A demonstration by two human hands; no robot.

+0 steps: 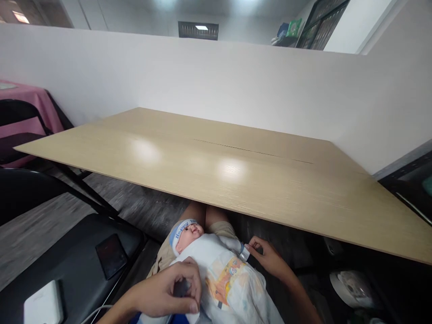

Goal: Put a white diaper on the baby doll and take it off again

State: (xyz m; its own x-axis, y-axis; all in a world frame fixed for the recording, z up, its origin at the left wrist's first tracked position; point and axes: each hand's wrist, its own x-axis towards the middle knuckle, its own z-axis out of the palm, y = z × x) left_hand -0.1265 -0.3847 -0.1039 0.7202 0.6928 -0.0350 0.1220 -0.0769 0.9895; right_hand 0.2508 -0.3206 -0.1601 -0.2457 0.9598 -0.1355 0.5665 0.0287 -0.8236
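Note:
A baby doll in a blue and white cap and white clothing lies face up across my lap, its head toward the table. Over its lower body is a white diaper with an orange cartoon print. My left hand is curled beside the diaper, thumb and fingers pinched on a small white edge that looks like part of it. On the other side, my right hand pinches a whitish diaper tab near the doll's arm. Both hands partly hide what they hold.
A wooden table stands just beyond my knees, its edge above them. On the black chair at left lie a phone and a white power bank with a cable. A round white object sits low at right.

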